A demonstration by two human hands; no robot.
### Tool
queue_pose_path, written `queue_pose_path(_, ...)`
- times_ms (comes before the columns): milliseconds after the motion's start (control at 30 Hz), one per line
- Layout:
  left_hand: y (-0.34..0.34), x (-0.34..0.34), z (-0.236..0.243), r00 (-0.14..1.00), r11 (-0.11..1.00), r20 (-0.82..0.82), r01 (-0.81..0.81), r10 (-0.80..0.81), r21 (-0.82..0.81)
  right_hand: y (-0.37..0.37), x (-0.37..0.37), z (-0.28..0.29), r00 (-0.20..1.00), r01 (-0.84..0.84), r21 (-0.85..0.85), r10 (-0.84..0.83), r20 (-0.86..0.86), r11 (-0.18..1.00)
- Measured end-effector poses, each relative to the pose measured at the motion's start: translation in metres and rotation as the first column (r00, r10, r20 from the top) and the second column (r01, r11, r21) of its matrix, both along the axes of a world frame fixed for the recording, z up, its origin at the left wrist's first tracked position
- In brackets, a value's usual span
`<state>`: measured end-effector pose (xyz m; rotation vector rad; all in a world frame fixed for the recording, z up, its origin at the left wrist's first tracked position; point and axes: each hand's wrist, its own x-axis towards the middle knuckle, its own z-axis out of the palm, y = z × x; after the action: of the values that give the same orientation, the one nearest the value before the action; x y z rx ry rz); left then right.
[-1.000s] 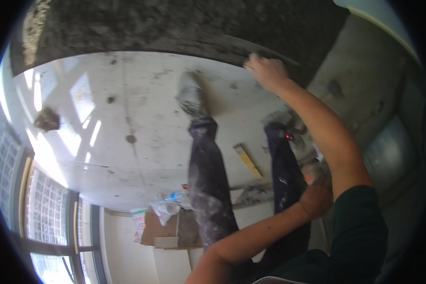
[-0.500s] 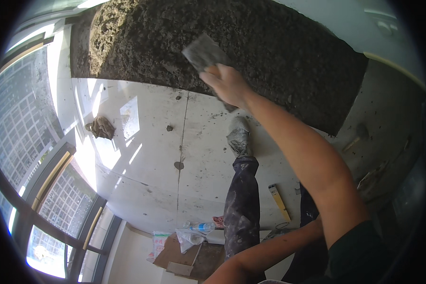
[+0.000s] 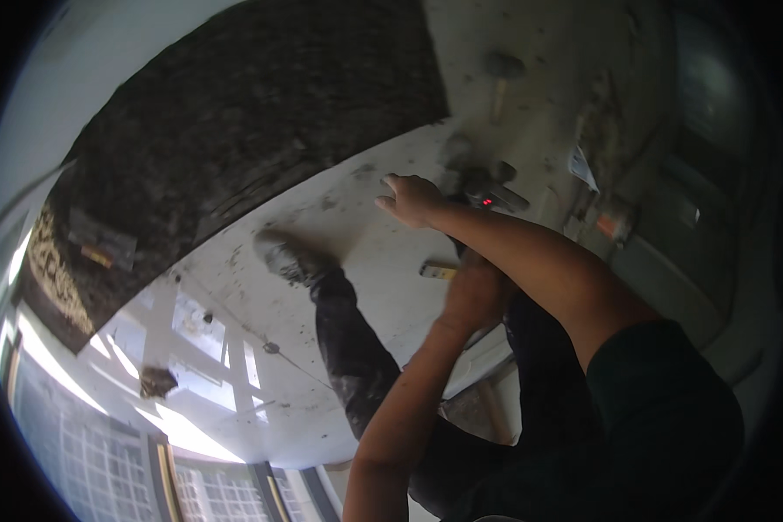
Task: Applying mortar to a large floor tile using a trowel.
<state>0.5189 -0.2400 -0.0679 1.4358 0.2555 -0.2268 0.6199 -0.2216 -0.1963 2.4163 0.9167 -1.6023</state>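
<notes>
My right hand (image 3: 411, 201) hangs over the pale floor beside the mortar bed, thumb and a finger apart, with nothing seen in it. Below its forearm is my left hand (image 3: 477, 294), over my right leg; the forearm and blur hide its fingers. On the dark, rough mortar bed (image 3: 261, 96) lies a flat trowel (image 3: 103, 242) with a wooden handle, at the far left and away from both hands. A dark tool with small red lights (image 3: 487, 198) is just past my right wrist; its kind is unclear. Beside my left hand shows the end of a yellow spirit level (image 3: 438, 271).
A mallet (image 3: 501, 78) lies on the floor beyond the bed's right end. Dusty items, among them an orange-marked one (image 3: 613, 222), lie along the right side. My left shoe (image 3: 285, 257) stands near the bed's edge. A brown crumpled lump (image 3: 157, 381) sits by the windows.
My view has swung right. The trowel, gripped by my right hand before, now lies on the mortar. My right hand has moved off the bed; my left hand has come into view.
</notes>
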Motion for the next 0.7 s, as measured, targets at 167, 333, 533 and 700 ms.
queue_pose_path(167,-0.026,-0.005,-0.040,0.953,0.990,-0.297,0.090,-0.053,0.112,-0.174,0.079,0.096,0.981,0.188,-0.270,-0.167,0.101,0.944)
queue_pose_path(333,-0.007,-0.058,-0.089,0.872,0.952,-0.487,0.191,-0.053,0.240,-0.295,0.032,0.188,0.746,0.645,-0.260,-0.666,0.009,0.719)
queue_pose_path(533,0.093,-0.177,-0.051,0.568,0.787,-0.775,0.597,-0.278,0.156,-0.285,0.041,0.273,0.282,0.882,-0.310,-0.925,-0.256,0.355)
queue_pose_path(700,0.085,-0.225,0.074,0.376,0.989,-0.923,-0.077,-0.088,-0.125,-0.315,0.052,0.319,0.477,0.843,-0.164,-0.852,-0.214,0.513)
